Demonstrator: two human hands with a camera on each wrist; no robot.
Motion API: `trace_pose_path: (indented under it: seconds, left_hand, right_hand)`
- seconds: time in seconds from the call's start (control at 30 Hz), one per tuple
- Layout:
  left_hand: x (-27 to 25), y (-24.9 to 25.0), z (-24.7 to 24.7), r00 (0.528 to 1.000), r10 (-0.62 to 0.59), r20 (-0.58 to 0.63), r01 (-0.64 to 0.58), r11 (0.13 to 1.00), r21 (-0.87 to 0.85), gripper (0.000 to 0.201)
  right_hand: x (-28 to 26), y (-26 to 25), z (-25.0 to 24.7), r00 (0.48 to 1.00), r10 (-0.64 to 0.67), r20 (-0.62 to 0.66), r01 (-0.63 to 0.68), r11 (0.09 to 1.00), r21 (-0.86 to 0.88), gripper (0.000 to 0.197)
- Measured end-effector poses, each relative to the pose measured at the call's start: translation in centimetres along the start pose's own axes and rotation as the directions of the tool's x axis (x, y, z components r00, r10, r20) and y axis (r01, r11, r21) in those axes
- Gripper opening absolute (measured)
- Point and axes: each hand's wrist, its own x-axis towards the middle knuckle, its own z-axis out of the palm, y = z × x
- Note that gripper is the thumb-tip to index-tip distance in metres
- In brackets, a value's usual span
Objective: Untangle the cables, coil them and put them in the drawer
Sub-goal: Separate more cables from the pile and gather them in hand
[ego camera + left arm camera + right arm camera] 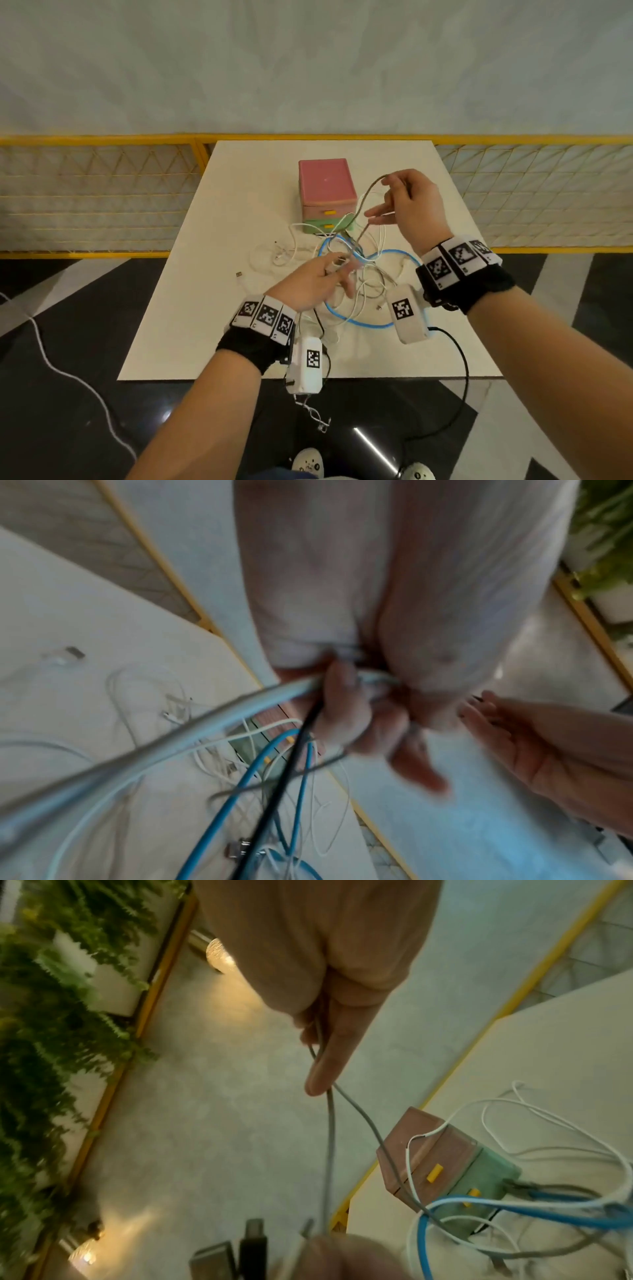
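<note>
Currently: white cables (291, 246) loose on bench (191, 308), left; left hand (313, 282) fingers pinch tangle centre; blue cable (359, 323) looped through; right hand (409, 202) fingers pinch lifted grey cable (364, 200). Risk: pull tightens knot, drags cables against closed drawer box (327, 195).

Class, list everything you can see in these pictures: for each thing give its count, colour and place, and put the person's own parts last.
table: one, white, centre.
drawer box: one, pink over green, yellow handles, far side of table.
blue cable: one, looped in the tangle.
white cables: several, thin, left of tangle.
grey cable: one, lifted from tangle.
fence: yellow, behind table.
plants: green, beside floor.
left hand: grips cable ends.
right hand: raised, pinches grey cable.
</note>
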Motion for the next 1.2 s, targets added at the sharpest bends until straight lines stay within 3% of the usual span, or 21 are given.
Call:
trace_pose_path:
  seconds: [0.07, 0.13, 0.17, 0.23, 0.27, 0.33, 0.4, 0.47, 0.5, 0.57, 0.6, 0.63, 0.67, 0.73, 0.77, 0.8, 0.83, 0.93, 1.07, 1.1, 1.2]
  left_hand:
    - [0.2, -0.3, -0.7, 0.979, 0.017, -0.204, -0.038, 0.994, -0.100, 0.028]
    - [0.1, 0.7, -1.5, 0.938, -0.005, -0.348, -0.077, 0.972, -0.223, 0.033]
    - [0.0, 1.5, -1.9, 0.927, -0.004, -0.375, -0.109, 0.954, -0.279, 0.034]
    - [-0.2, 3.1, -2.6, 0.930, 0.047, -0.364, -0.177, 0.926, -0.333, 0.034]
    - [-0.3, 3.9, -2.9, 0.934, 0.087, -0.348, -0.209, 0.920, -0.331, 0.034]
    - [-0.6, 5.1, -3.4, 0.929, 0.138, -0.343, -0.254, 0.913, -0.320, 0.034]
    - [-1.0, 6.0, -4.1, 0.911, 0.146, -0.385, -0.283, 0.901, -0.329, 0.033]
    - [-1.2, 6.1, -5.4, 0.871, 0.087, -0.484, -0.273, 0.905, -0.327, 0.031]
    - [-1.1, 5.9, -6.1, 0.829, 0.044, -0.557, -0.235, 0.932, -0.277, 0.031]
    - [-1.1, 5.1, -7.3, 0.672, 0.007, -0.741, -0.082, 0.994, -0.066, 0.029]
    - [-1.3, 4.7, -7.4, 0.584, 0.078, -0.808, -0.035, 0.997, 0.072, 0.029]
    - [-1.7, 4.7, -7.0, 0.532, 0.217, -0.818, -0.056, 0.974, 0.222, 0.033]
    - [-1.8, 4.8, -6.3, 0.552, 0.368, -0.749, -0.126, 0.924, 0.361, 0.042]
    - [-1.6, 5.2, -4.7, 0.723, 0.490, -0.486, -0.234, 0.837, 0.495, 0.058]
    - [-1.4, 5.2, -4.1, 0.824, 0.445, -0.351, -0.223, 0.824, 0.521, 0.060]
    - [-1.2, 5.3, -3.7, 0.892, 0.373, -0.256, -0.188, 0.820, 0.541, 0.060]
    - [-1.1, 5.4, -3.7, 0.925, 0.306, -0.225, -0.135, 0.818, 0.559, 0.055]
    - [-1.1, 5.6, -4.7, 0.918, 0.231, -0.322, 0.040, 0.754, 0.655, 0.033]
    - [-1.6, 5.3, -6.8, 0.778, 0.214, -0.591, 0.178, 0.826, 0.535, 0.028]
    - [-1.6, 5.1, -7.2, 0.763, 0.175, -0.622, 0.214, 0.840, 0.499, 0.027]
    - [-1.4, 4.2, -7.6, 0.813, 0.062, -0.579, 0.237, 0.873, 0.426, 0.027]
  right_hand:
    - [-0.3, 0.3, 0.1, 0.997, 0.062, 0.051, -0.063, 0.998, 0.014, 0.020]
    - [-1.2, 1.4, 0.5, 0.973, 0.139, 0.183, -0.122, 0.988, -0.097, 0.025]
    - [-1.8, 2.2, 0.9, 0.942, 0.168, 0.291, -0.118, 0.976, -0.183, 0.029]
    - [-3.0, 4.0, 2.1, 0.826, 0.207, 0.524, -0.035, 0.947, -0.318, 0.038]
    - [-3.6, 4.8, 2.9, 0.767, 0.210, 0.606, 0.012, 0.940, -0.340, 0.035]
    - [-4.4, 5.7, 4.2, 0.714, 0.210, 0.668, 0.046, 0.938, -0.345, 0.018]
    - [-4.3, 6.1, 4.5, 0.725, 0.235, 0.647, 0.040, 0.924, -0.381, 0.022]
    - [-3.5, 6.4, 4.0, 0.775, 0.239, 0.585, 0.033, 0.909, -0.415, 0.026]
    - [-3.1, 6.3, 3.5, 0.810, 0.231, 0.538, 0.010, 0.913, -0.407, 0.026]
    - [-2.4, 5.9, 2.7, 0.861, 0.217, 0.459, -0.032, 0.925, -0.378, 0.025]
    - [-2.1, 5.4, 2.4, 0.869, 0.210, 0.448, -0.024, 0.923, -0.385, 0.026]
    - [-1.9, 4.8, 2.2, 0.866, 0.200, 0.458, 0.005, 0.913, -0.407, 0.027]
    - [-1.8, 4.0, 2.2, 0.857, 0.183, 0.482, 0.053, 0.899, -0.435, 0.027]
    - [-1.6, 2.2, 2.5, 0.834, 0.077, 0.547, 0.249, 0.832, -0.496, 0.027]
    - [-1.5, 1.3, 2.6, 0.820, -0.003, 0.573, 0.366, 0.771, -0.520, 0.025]
    - [-1.4, 0.5, 2.6, 0.807, -0.075, 0.585, 0.455, 0.712, -0.535, 0.022]
    - [-1.2, -0.1, 2.6, 0.799, -0.129, 0.587, 0.507, 0.669, -0.543, 0.019]
    - [-0.3, -0.7, 1.5, 0.812, -0.154, 0.563, 0.510, 0.656, -0.557, 0.017]
    - [0.4, 0.8, -0.6, 0.867, -0.041, 0.497, 0.400, 0.652, -0.644, 0.017]
    - [0.4, 1.1, -1.0, 0.875, -0.028, 0.484, 0.376, 0.668, -0.642, 0.017]
    - [0.3, 1.7, -1.5, 0.880, -0.051, 0.472, 0.384, 0.661, -0.645, 0.025]
